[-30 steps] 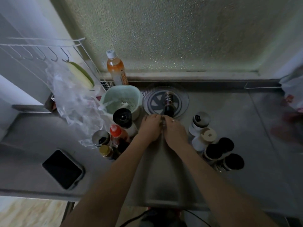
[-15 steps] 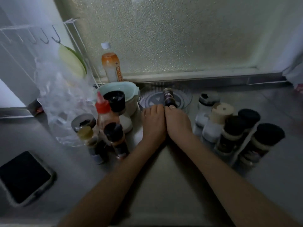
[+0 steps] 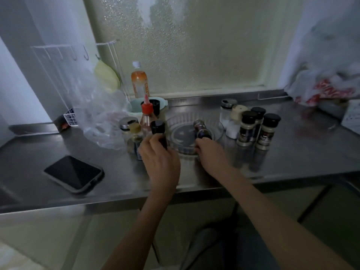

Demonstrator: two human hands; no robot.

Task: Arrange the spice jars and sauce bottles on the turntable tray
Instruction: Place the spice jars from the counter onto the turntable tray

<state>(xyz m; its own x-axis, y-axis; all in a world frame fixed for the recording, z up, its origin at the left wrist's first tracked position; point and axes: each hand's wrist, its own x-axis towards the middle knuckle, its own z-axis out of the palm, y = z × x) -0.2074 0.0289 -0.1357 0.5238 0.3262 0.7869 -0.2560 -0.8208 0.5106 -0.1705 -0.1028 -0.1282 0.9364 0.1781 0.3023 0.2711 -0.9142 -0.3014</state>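
A clear round turntable tray (image 3: 216, 131) sits on the steel counter in front of the window. One dark spice jar (image 3: 201, 128) stands inside it. My right hand (image 3: 211, 156) rests at the tray's near rim, fingertips touching that jar's base. My left hand (image 3: 159, 162) is closed around a dark bottle with a black cap (image 3: 158, 127) just left of the tray. Behind it stand a red-capped sauce bottle (image 3: 146, 115) and small jars (image 3: 130, 127). To the tray's right stand black-lidded spice jars (image 3: 267, 129) and white shakers (image 3: 228, 112).
A black phone (image 3: 74, 173) lies at the counter's front left. A crumpled clear plastic bag (image 3: 101, 117), a pale green cup (image 3: 136, 108), an orange drink bottle (image 3: 139, 80) and a wire rack (image 3: 64, 55) crowd the back left. A bag (image 3: 327, 88) sits back right.
My hands have parted: the left went left and closed on the black-capped bottle, the right stayed at the tray by the jar. The view has pulled back and lowered.
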